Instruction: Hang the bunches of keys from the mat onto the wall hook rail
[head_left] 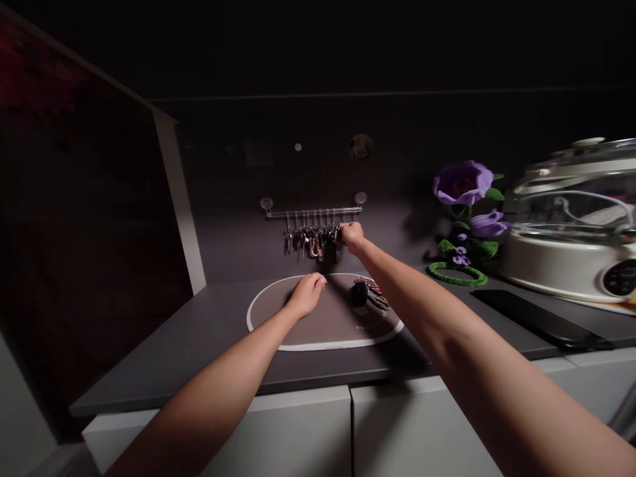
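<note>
A clear rail (313, 212) with two round mounts is fixed to the dark wall, and several keys (305, 240) hang from its hooks. At the rail's right end, my right hand (352, 236) is closed on a bunch of keys (336, 236), mostly covered by the fingers. Lower down, my left hand (307, 294) is over the brown oval mat (278, 318), fingers curled in; whatever they may hold is hidden. Between my forearms, a bundle of keys (378, 296) with a round black piece (360, 292) lies on the mat's right half.
Purple artificial flowers (464, 184) with a green ring base (457, 274) stand on the right. Beyond them is a white appliance with a clear cover (556, 255). A long black object (536, 318) lies in front. A pale panel edge (179, 205) rises on the left.
</note>
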`<state>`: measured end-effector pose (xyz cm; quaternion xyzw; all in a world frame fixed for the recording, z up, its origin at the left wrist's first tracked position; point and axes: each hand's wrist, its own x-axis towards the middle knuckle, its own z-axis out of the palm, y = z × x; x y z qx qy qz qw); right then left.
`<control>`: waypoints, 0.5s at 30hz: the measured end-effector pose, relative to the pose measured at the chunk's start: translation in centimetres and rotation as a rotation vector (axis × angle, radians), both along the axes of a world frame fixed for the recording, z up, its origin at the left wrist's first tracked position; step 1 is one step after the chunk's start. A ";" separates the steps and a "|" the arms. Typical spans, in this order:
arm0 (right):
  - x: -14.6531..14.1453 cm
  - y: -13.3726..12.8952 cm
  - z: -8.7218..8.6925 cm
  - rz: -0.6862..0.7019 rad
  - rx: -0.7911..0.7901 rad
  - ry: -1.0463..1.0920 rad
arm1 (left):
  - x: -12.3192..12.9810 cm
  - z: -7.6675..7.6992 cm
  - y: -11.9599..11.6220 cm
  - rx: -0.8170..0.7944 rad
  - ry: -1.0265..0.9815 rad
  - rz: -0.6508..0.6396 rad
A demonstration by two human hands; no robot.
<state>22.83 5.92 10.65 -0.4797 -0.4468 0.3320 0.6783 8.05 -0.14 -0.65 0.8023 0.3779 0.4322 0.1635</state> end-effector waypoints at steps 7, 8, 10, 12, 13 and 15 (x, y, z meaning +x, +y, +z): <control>0.6 0.3 -1.3 0.019 0.020 -0.010 | -0.1 -0.2 0.2 -0.001 0.001 -0.001; 0.7 0.4 -1.4 0.027 0.020 -0.015 | -0.1 -0.2 0.3 0.000 0.002 0.000; 1.0 0.4 -1.6 0.046 0.017 -0.029 | -0.2 -0.3 0.5 0.002 0.006 0.000; 1.2 0.3 -1.7 0.068 0.020 -0.054 | -0.2 -0.4 0.6 0.003 0.010 -0.001; 1.3 0.3 -1.7 0.078 0.026 -0.070 | -0.2 -0.4 0.6 0.004 0.013 -0.001; 1.5 0.1 -1.8 0.087 0.056 -0.126 | -0.2 -0.4 0.5 0.005 0.019 0.002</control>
